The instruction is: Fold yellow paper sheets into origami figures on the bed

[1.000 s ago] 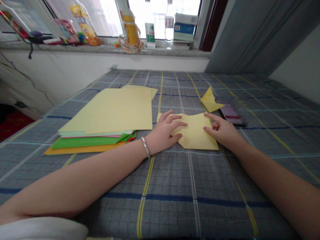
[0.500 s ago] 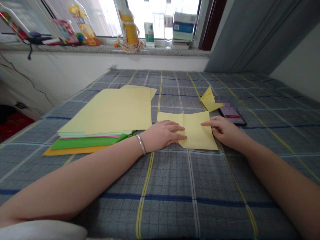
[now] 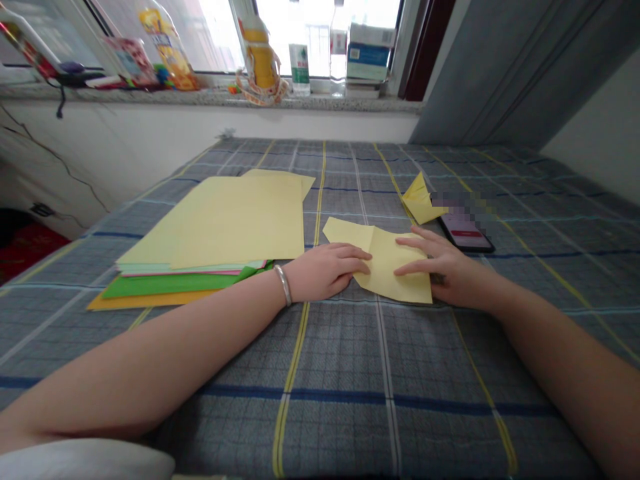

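Note:
A small sheet of yellow paper (image 3: pixel 390 267) with a crease down its middle lies on the plaid cloth (image 3: pixel 340 373). My left hand (image 3: pixel 333 270) rests flat over its left part, fingers stretched toward the crease. At the right edge is my right hand (image 3: pixel 445 267), two fingers spread across the top of the sheet and the thumb hidden beneath it. That edge looks slightly raised. Just beyond stands a folded yellow paper piece (image 3: pixel 420 199), beside a phone (image 3: pixel 465 230).
To the left is a stack of large paper, pale yellow sheets (image 3: pixel 240 220) above green (image 3: pixel 160 285) and orange ones. Behind, the windowsill (image 3: pixel 200 99) holds a yellow bottle (image 3: pixel 260 60), a white-and-green tube (image 3: pixel 300 70), a clear bottle and boxes (image 3: pixel 370 57).
The yellow sheet has turned a little, its left corner shifting inward. My right hand has gone from a pointing touch to fingers spread over the sheet's right edge. My left hand stays nearly put.

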